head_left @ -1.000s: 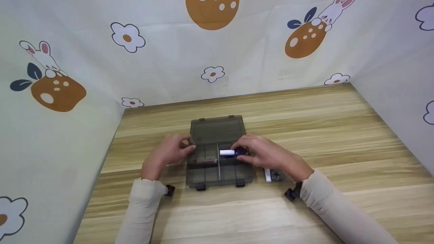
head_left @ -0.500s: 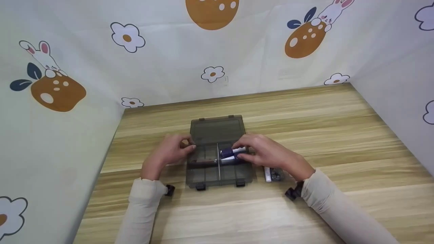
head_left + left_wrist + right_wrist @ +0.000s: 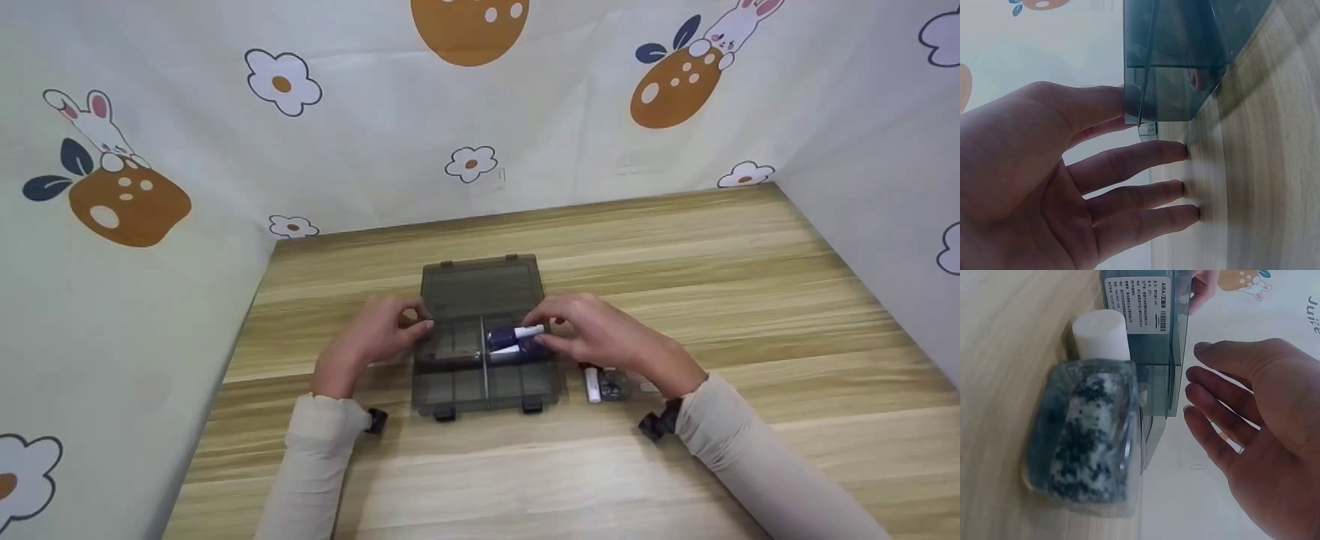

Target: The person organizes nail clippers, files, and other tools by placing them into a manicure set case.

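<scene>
Purple, white-capped bottles point(image 3: 501, 339) lie right of the divider point(image 3: 484, 379) in a smoky plastic case point(image 3: 480, 289); by the head view, the right hand point(image 3: 604, 334) has shifted slightly rightward beside them since the earlier frame, the left hand point(image 3: 379, 330) unmoved. Left wrist view: thumb and forefinger pinch the case wall. Right wrist view: right fingers and thumb stand apart, unloaded, while a speckled clear bottle point(image 3: 1084, 439) blocks part of the case.

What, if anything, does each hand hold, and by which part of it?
The left hand seems to pinch the box at its left side, near the hinge; the right hand holds nothing.
</scene>
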`<state>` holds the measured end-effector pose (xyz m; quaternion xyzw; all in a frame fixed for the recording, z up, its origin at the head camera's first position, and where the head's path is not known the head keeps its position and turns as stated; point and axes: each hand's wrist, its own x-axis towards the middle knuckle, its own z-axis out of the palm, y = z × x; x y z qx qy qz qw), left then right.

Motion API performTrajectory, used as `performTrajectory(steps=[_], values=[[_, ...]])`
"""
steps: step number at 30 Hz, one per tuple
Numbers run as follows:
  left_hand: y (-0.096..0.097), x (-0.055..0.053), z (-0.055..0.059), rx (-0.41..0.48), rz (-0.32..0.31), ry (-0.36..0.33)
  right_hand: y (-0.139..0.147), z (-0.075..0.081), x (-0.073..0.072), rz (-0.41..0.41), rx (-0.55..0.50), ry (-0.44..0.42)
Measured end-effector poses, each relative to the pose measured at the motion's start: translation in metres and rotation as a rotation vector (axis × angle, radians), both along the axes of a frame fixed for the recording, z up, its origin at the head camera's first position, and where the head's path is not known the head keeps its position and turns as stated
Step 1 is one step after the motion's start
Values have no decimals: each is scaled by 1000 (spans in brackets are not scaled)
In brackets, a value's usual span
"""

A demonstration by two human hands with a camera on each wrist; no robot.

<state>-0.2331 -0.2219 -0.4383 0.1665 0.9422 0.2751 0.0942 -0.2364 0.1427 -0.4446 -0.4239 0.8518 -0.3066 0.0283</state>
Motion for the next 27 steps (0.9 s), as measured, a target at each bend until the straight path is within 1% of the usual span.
performTrajectory(steps=[3, 8, 13, 15, 19, 24, 27], values=[[0, 0, 0, 3, -5, -1, 2, 1, 0, -11, 8, -17], [0, -1, 1, -8, 4, -5, 7, 1, 1, -33, 18, -44], [1, -1, 2, -2, -2, -4, 15, 0, 2, -44, 31, -33], [2, -1, 2, -12, 7, -3, 19, -1, 2, -47, 33, -27], [3, -2, 2, -14, 11, -8, 28, -2, 1, -52, 30, -38], [2, -1, 2, 5, 3, -11, 38, -8, 1, -70, 31, -96], [3, 0, 2, 4, 1, -4, 43, -11, 2, -78, 39, -110]])
